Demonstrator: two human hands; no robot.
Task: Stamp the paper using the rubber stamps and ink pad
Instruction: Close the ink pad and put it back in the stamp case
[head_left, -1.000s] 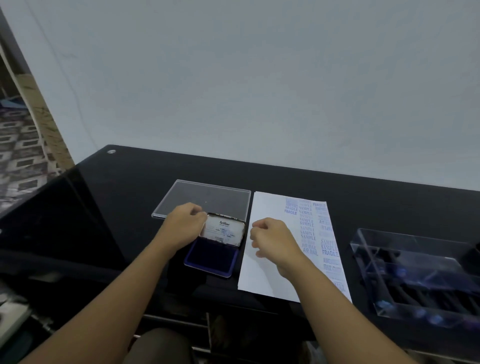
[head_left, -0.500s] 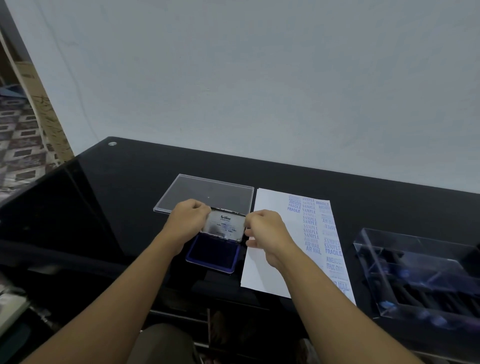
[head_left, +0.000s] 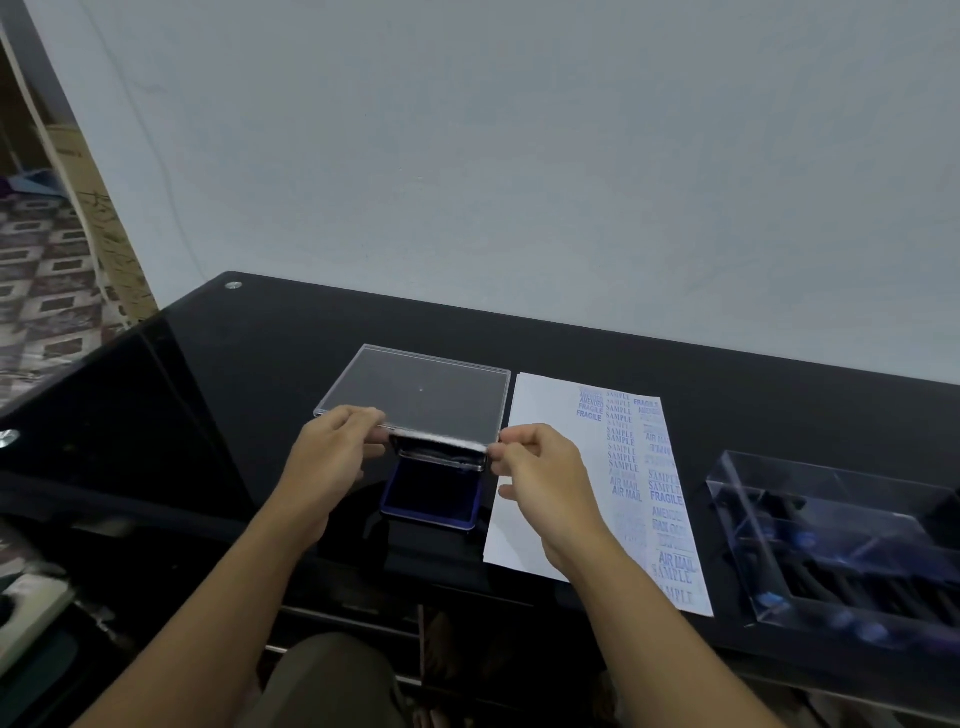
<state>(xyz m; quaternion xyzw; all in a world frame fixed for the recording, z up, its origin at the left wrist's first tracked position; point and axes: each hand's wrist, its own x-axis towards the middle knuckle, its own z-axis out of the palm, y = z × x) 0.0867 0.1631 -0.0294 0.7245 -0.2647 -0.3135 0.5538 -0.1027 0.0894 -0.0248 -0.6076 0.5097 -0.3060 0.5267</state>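
The table (head_left: 291, 364) was glossy black, mirroring the pale wall at its near left corner. The ink pad (head_left: 430, 493) had a deep blue tray with a darker navy pad inside, and its raised lid (head_left: 441, 451) was silvery metal. Behind it lay a clear, colourless plastic cover (head_left: 421, 389) with a faint whitish rim. The paper (head_left: 540, 415) was white, its right side covered with blue stamped words in columns, some strong, some faded to pale lilac. The clear box (head_left: 841, 540) at the right showed black stamps with blue tips. The wall (head_left: 519, 156) was pale grey-blue. The floor (head_left: 47, 291) at far left bore a brown-and-cream tile pattern.
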